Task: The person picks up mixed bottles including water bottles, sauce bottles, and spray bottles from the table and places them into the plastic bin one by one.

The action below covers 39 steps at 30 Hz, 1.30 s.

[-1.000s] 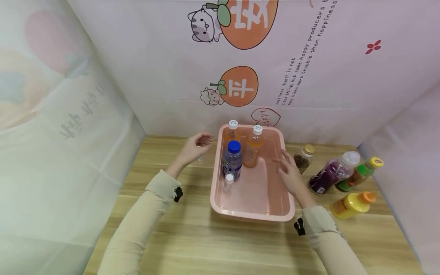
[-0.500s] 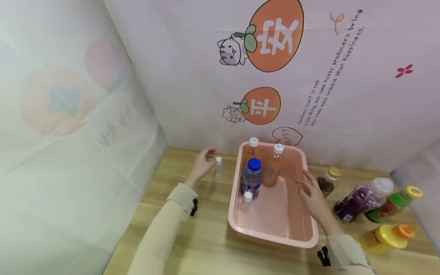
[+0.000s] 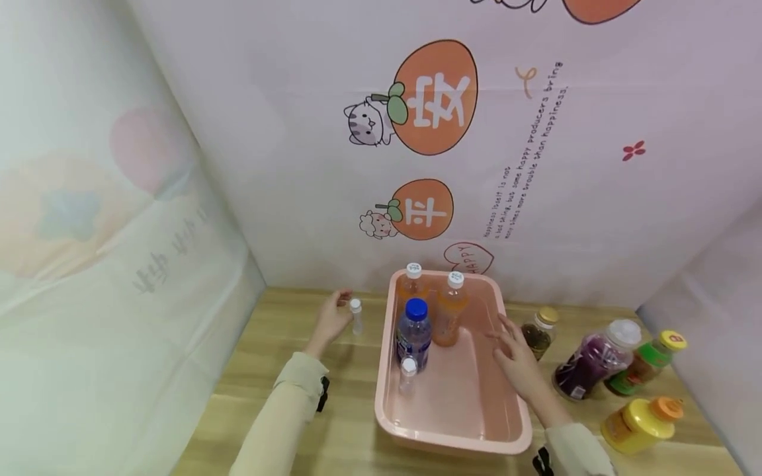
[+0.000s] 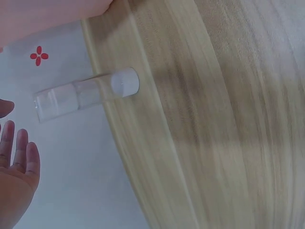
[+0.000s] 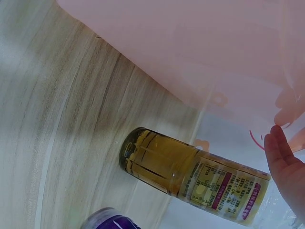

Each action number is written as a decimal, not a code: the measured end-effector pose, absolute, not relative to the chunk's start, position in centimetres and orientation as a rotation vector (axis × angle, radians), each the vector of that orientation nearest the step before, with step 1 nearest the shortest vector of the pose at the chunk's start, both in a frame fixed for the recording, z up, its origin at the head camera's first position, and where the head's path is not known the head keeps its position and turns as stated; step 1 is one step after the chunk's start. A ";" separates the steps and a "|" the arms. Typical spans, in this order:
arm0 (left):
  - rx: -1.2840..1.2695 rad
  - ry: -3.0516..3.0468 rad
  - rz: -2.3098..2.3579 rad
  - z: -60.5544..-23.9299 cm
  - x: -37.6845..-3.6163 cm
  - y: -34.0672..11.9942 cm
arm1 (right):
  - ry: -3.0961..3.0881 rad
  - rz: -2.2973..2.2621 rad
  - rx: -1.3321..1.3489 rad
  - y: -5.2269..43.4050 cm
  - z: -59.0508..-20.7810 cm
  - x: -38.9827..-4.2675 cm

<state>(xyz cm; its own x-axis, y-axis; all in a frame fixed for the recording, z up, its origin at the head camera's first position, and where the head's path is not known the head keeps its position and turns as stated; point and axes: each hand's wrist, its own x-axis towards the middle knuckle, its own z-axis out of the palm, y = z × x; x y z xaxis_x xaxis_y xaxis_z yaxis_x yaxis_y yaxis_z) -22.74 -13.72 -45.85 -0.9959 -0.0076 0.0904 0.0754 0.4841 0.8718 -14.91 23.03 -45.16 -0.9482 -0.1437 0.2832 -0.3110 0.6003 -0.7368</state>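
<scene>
A small clear bottle with a white cap [image 3: 356, 318] stands upright on the table, left of the pink basin [image 3: 452, 444]. My left hand [image 3: 333, 320] is just left of this bottle. In the left wrist view a gap shows between the loosely extended fingers [image 4: 20, 150] and the bottle [image 4: 88, 93]. My right hand [image 3: 519, 365] is at the basin's right rim, fingers spread and relaxed over it, holding nothing. Whether they touch the basin is unclear. Beside it stands a gold-capped glass bottle [image 5: 190, 176].
Inside the basin stand two orange drink bottles [image 3: 448, 320], a blue-capped bottle [image 3: 413, 340] and another small white-capped bottle [image 3: 407, 378]. To the basin's right are a purple bottle [image 3: 589, 367], a green-labelled bottle [image 3: 639, 369] and a yellow squeeze bottle [image 3: 635, 426]. A printed cloth wall [image 3: 309, 198] rises behind.
My left hand has drawn back from above the small bottle to its left, leaving it in full view. My right hand stays by the basin's rim. The head view has shifted.
</scene>
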 end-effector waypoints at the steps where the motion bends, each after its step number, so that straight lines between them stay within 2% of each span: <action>1: -0.051 -2.643 -1.547 -45.9 -22.7 -13.8 | -2.634 1.270 0.372 22.9 -45.2 -15.0; 12: -0.024 -2.689 -1.526 -46.6 -23.5 -13.0 | -2.676 1.289 0.331 23.5 -44.9 -15.5; 19: 0.091 -2.656 -1.576 -46.7 -23.9 -13.0 | -2.701 1.319 0.337 23.1 -44.9 -16.0; 24: 0.095 -2.656 -1.601 -47.1 -24.0 -12.3 | -2.697 1.317 0.300 23.4 -45.2 -15.6; 33: 0.083 -2.709 -1.550 -47.5 -24.2 -12.7 | -2.582 1.330 0.390 23.1 -45.7 -15.3; 39: 0.082 -2.740 -1.532 -48.0 -24.1 -12.5 | -2.668 1.335 0.329 23.3 -45.5 -15.5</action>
<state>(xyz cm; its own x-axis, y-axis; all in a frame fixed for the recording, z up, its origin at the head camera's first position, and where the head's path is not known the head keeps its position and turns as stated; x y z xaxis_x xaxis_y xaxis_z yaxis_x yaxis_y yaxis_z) -24.11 -12.49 -48.02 -0.9986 -0.0464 -0.0242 -0.0449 0.5223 0.8516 -15.47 23.32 -45.47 -0.9663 -0.1320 0.2211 -0.2562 0.5826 -0.7713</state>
